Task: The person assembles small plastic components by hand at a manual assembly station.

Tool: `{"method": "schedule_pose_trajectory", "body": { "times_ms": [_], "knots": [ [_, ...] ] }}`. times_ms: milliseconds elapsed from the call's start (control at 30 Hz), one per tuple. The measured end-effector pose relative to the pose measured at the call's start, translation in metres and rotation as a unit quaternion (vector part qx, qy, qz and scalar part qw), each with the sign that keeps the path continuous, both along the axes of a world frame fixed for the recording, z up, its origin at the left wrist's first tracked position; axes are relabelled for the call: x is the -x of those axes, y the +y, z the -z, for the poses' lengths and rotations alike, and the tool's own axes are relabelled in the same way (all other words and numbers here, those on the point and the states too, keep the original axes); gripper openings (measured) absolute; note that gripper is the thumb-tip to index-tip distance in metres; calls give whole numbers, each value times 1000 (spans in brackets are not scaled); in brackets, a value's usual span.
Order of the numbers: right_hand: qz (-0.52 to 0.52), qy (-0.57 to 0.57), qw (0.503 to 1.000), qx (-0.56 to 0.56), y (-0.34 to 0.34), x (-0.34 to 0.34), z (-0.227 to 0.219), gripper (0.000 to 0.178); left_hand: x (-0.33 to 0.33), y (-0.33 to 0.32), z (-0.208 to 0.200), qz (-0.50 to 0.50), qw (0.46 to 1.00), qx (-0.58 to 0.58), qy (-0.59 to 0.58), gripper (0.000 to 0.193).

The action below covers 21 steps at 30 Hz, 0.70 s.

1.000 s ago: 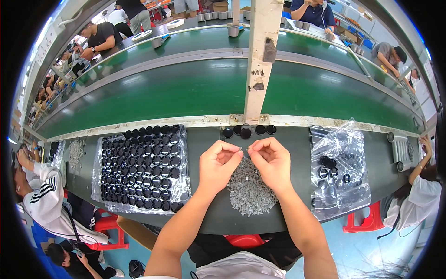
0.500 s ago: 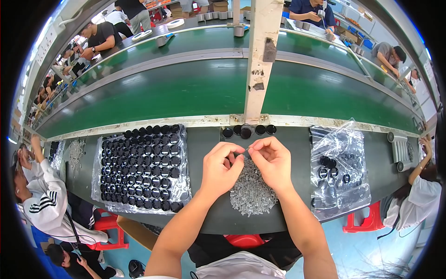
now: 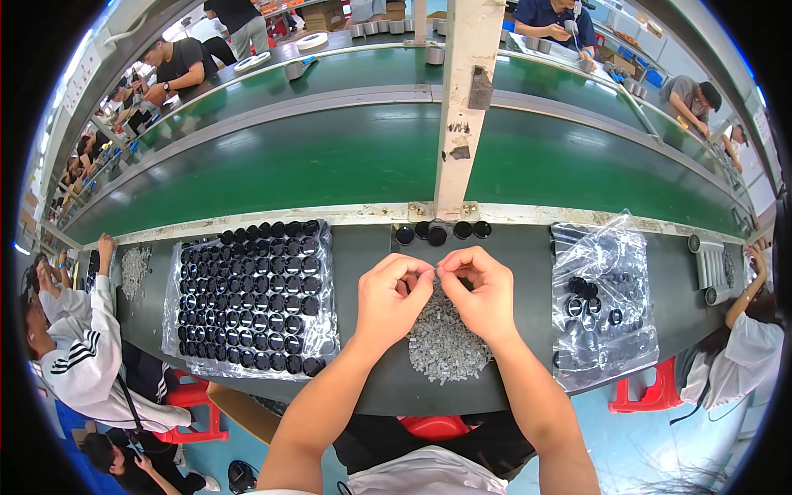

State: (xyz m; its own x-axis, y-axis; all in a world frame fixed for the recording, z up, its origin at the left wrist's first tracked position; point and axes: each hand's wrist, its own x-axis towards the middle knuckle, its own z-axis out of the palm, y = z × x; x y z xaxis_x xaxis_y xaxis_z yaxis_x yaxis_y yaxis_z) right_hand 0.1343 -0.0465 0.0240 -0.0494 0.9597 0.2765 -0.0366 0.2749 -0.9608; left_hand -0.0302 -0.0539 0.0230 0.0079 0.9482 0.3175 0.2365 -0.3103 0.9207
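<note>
My left hand (image 3: 389, 299) and my right hand (image 3: 483, 299) meet fingertip to fingertip above the bench, both closed in a pinch. Whatever lies between the fingertips is too small and covered to make out. Just below them spreads a heap of small grey clear-looking pieces (image 3: 450, 351). Several round black caps (image 3: 437, 236) stand behind my hands at the foot of the white post. To the left, rows of round black caps (image 3: 247, 301) lie on a clear plastic sheet.
On the right, a clear plastic bag (image 3: 606, 338) carries a few black rings and grey pieces. A white post (image 3: 462, 107) rises before the green conveyor belt (image 3: 289, 165). Grey tubes (image 3: 711, 268) lie farther right. A seated person (image 3: 82, 346) works at the left, another (image 3: 747, 346) at the right.
My fingertips have come closer together, the right hand shifting slightly left. Grey cylinders on the far belt have moved right. The left neighbour's raised hand has moved right.
</note>
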Motion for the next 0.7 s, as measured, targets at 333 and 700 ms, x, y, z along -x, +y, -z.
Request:
{"method": "schedule_pose_trajectory", "body": {
  "times_ms": [333,700],
  "knots": [
    [-3,-24,1000,-3,0,0,0,10,-1,-2,-4,-5,1000,-9,12,2],
    [-11,-8,1000,-23,0,2,1,7,0,-2,-2,-3,1000,15,18,2]
  ]
}}
